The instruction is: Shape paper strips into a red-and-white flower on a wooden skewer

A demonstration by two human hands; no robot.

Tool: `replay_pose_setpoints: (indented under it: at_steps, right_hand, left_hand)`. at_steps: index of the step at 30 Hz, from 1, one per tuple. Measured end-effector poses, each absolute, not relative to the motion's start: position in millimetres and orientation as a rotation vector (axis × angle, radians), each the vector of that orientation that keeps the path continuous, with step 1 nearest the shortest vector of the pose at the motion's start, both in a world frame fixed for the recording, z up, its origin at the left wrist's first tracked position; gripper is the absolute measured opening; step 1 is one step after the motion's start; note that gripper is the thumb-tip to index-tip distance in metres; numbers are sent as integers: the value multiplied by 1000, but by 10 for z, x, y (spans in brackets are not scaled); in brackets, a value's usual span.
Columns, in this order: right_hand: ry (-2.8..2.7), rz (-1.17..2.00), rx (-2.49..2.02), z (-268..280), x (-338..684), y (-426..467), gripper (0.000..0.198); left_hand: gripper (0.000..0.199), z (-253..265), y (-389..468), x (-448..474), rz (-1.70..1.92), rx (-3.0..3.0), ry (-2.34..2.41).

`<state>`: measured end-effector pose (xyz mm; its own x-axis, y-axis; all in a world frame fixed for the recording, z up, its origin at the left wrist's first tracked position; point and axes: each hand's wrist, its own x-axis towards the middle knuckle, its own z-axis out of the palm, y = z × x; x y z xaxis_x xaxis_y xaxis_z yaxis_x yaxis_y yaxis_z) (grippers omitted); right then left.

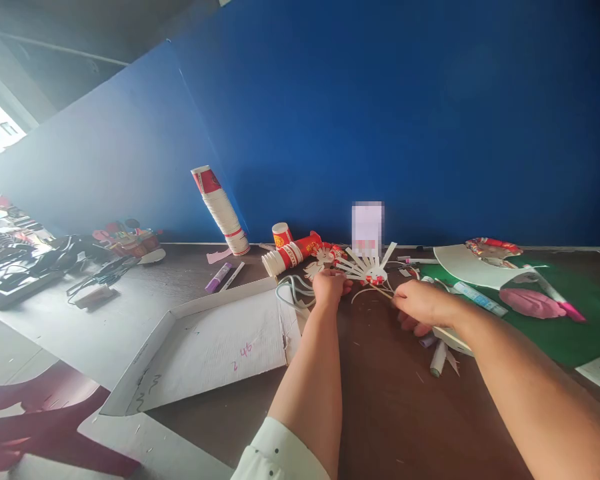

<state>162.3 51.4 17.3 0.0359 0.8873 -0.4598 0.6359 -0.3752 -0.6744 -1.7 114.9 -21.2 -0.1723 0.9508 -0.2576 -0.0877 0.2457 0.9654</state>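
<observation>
Near the back of the brown table, a paper cup (376, 274) cut into splayed white strips shows some red at its base. My left hand (329, 288) is closed at the left ends of those strips, its fingertips partly hidden. From the other side my right hand (423, 305) pinches a thin light-brown stick or cord (383, 291), whose far end reaches the cup's base. A second cut cup (325, 255) with strips lies just beyond my left hand. White cord (296, 293) loops beside my left wrist.
A shallow cardboard box (215, 347) lies left. Stacked paper cups (223, 213) lean by the blue partition (380, 120); more red cups (293, 253) lie nearby. A purple glue stick (219, 277) is behind the box. Right, a green sheet (545, 340) bears paper pieces and a pink-tipped marker (560, 300).
</observation>
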Motion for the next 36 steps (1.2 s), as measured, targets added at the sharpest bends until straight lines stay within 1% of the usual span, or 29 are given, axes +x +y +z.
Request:
replay_pose_setpoints:
  at_steps: [3,5,8,10,12,14,18,23,27,30,33,36]
  right_hand:
    - [-1708,1108,-2112,235,1741,494,23]
    - [-1775,1066,-2076,289,1777,479,24]
    - [-1746,994,-1880,385,1712,468,22]
    - [-1602,955,-1687,433,1586,463,19]
    - [-1413,1074,-1522,442,1422,450,14]
    - [-1211,1295,-1384,400,1263,433,13]
    - [-935,1496,-1375,208,1076,425,14]
    - [-846,1516,-1334,-45,1069,493,15]
    - [-828,1541,-1313,-199,1072,550,10]
    - [-784,1604,-1202,-241,1047,566,9]
    - [-747,1649,-1111,-228,1022,569,15]
    - [-691,1699,-1033,-222,1015,586,25]
  left_hand:
    - [9,-233,1149,-10,1159,913,1432]
    - [9,-241,1148,-11,1143,935,1442]
    - [11,-236,1137,-19,1094,961,1423]
    - [14,-223,1121,-28,1045,989,1408]
    - [17,-207,1098,-38,989,1020,1413]
    - [17,-197,1073,-50,947,1025,1427]
    - [14,-204,1042,-71,958,981,1382]
    - [20,-185,1036,-65,1090,876,1380]
    - [18,-134,1026,-64,1114,803,1399]
    - [17,-116,1019,-80,1109,791,1377]
    - [17,-114,1021,-96,1097,781,1362]
    - [16,-112,1030,-106,1090,772,1347]
